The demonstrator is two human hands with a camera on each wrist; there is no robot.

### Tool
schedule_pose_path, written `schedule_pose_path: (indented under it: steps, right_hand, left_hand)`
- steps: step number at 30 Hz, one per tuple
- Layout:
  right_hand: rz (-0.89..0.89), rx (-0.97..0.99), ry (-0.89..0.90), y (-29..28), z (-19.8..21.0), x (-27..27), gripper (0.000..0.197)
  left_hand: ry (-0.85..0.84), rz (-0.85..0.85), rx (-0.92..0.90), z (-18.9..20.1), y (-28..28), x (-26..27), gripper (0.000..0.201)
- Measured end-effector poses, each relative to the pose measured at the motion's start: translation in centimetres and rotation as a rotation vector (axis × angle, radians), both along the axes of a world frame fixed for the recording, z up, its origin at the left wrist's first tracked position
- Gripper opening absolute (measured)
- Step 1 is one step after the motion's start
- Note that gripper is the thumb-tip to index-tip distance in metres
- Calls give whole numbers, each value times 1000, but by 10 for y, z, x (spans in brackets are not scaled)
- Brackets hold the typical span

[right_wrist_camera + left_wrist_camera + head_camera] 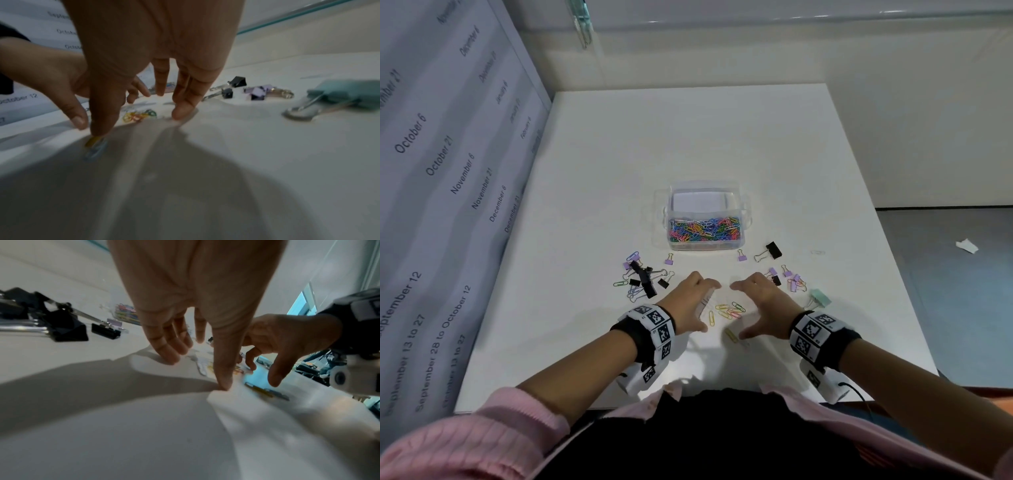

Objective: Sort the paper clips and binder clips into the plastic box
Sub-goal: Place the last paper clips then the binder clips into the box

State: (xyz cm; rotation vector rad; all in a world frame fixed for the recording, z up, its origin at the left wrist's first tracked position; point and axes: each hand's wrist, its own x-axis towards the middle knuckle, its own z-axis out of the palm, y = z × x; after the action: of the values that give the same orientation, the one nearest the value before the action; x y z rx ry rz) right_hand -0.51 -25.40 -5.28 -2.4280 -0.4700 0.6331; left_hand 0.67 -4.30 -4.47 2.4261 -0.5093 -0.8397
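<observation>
Nearby, plastic box (pixel 705 240) of paper clips (pixel 703 229); left hand (pixel 693 301), right hand (pixel 763 308) spread, empty.

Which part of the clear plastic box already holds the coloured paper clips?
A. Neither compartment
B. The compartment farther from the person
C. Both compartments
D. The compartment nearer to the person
D: in the head view the coloured paper clips fill the near compartment of the plastic box, while the far compartment shows only white.

white table (pixel 722 137) | plastic box (pixel 740 236) – binder clips (pixel 643 275) – paper clips (pixel 726 311)
</observation>
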Motion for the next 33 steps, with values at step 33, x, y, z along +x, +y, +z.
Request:
schedule_pose_path:
  steps: [33]
  right_hand:
    - [-323, 115, -150, 37, 72, 101, 20]
  left_hand:
    - [-107, 25, 138, 27, -3, 15, 17]
